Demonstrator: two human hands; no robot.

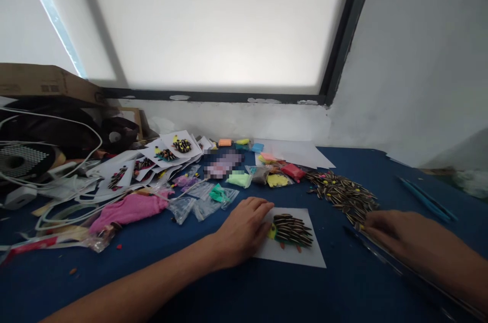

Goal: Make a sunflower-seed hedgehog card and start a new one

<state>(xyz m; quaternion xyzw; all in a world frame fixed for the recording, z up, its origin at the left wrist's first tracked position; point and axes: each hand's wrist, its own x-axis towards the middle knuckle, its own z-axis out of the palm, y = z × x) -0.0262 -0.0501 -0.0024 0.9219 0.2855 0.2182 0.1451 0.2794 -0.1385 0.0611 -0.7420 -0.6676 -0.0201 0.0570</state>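
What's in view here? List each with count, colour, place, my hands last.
Figure sheet: 1, white, front centre
Seed figure: 1, dark-spined, on sheet
Loose seeds: pile, dark, right of sheet
Slim object: 1, dark, blurred, front right
Other figure sheets: several, white, back left
Small packets: several, mixed colours, centre
Pixelated item: 1, purplish, centre
Cloth: 1, pink, left
Blank paper: white, count unclear, back centre
Slender tool: 1, blue, right
Cables: several, white, left
Box: 1, brown, back left
Framed panel: 1, pale, back
Table: 1, blue, below
Left hand: 1, bare, on sheet's left edge
Right hand: 1, bare, beside seeds
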